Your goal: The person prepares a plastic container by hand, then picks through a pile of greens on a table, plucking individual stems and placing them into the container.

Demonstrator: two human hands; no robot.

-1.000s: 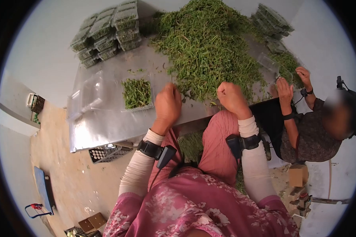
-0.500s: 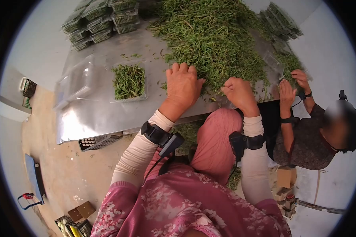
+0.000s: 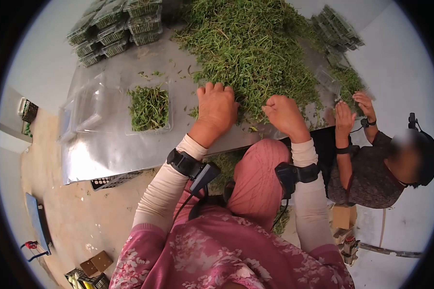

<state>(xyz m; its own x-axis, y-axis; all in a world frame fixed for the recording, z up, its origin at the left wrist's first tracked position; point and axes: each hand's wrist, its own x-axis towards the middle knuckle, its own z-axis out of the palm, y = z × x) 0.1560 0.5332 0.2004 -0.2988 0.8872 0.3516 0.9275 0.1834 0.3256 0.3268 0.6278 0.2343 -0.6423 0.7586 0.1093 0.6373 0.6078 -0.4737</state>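
Our left hand [image 3: 217, 108] lay spread flat on the herb pile's [image 3: 253, 48] near fringe, our right hand [image 3: 284, 115] fisted on stems by the table edge [image 3: 130, 159], part-filled clear tray [image 3: 149, 108] leftward amid bare steel, packed trays [image 3: 113, 29] beyond.

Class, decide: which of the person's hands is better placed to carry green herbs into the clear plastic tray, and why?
Probably the left hand: it rests spread on the near edge of the green herb pile, on the side of the part-filled clear plastic tray. The right hand is fisted and farther from that tray.
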